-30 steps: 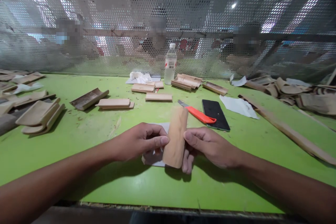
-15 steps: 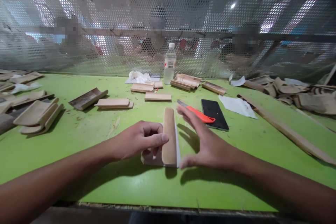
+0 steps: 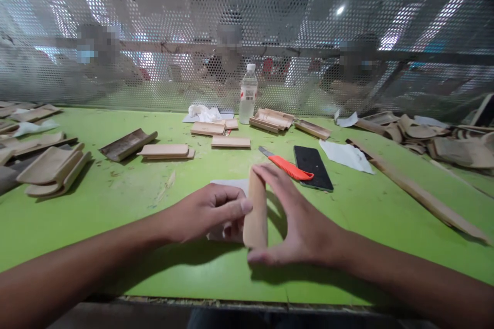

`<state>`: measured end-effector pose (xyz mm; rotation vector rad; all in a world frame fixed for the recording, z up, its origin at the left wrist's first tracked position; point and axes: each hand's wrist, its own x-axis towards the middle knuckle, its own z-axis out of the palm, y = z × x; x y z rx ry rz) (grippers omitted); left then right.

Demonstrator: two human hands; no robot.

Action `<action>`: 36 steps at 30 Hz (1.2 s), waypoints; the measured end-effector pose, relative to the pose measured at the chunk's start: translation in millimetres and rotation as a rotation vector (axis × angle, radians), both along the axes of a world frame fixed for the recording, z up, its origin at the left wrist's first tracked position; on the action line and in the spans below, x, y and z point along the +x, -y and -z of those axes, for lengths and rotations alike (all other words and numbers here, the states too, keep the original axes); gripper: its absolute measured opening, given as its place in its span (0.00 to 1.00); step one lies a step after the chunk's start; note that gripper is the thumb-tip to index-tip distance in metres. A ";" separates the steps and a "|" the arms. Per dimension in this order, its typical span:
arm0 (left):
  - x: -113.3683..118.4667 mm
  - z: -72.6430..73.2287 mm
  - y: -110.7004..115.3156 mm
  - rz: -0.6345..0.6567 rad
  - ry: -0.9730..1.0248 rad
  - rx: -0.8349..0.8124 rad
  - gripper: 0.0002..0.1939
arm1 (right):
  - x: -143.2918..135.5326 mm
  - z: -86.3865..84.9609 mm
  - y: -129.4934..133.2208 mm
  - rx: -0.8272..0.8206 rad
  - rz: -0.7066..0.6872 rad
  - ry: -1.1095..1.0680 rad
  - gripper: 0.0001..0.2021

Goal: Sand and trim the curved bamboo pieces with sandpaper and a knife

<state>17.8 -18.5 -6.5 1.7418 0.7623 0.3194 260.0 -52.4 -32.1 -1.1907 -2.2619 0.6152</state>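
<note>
Between the hands, a curved bamboo piece point(image 3: 256, 221) is held two-handed: the left hand point(image 3: 221, 211) pinches its left edge, the right hand point(image 3: 303, 223) spans its ends — fingertips far, thumb near. This looks like a grip adjustment; turning it would call for one hand holding steady — clear of the red-handled knife point(image 3: 290, 166) beyond the right.

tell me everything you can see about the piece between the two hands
The piece is elongated and pale tan, apparently wood or bamboo, its near left corner rounded. It points away from the person over the green table; the left hand grips its left side, the right hand spans its ends.
</note>
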 end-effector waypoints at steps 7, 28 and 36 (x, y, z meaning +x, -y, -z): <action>-12.0 10.1 -11.4 -0.002 -0.264 0.525 0.45 | 23.2 -5.0 -28.5 -0.047 0.030 0.089 0.56; -19.4 20.7 -18.8 0.143 -0.275 0.293 0.68 | 4.5 6.1 -16.3 0.032 -0.254 0.168 0.35; -18.2 19.9 -19.7 0.154 -0.305 0.308 0.68 | 3.4 9.3 -19.8 0.086 -0.333 0.115 0.29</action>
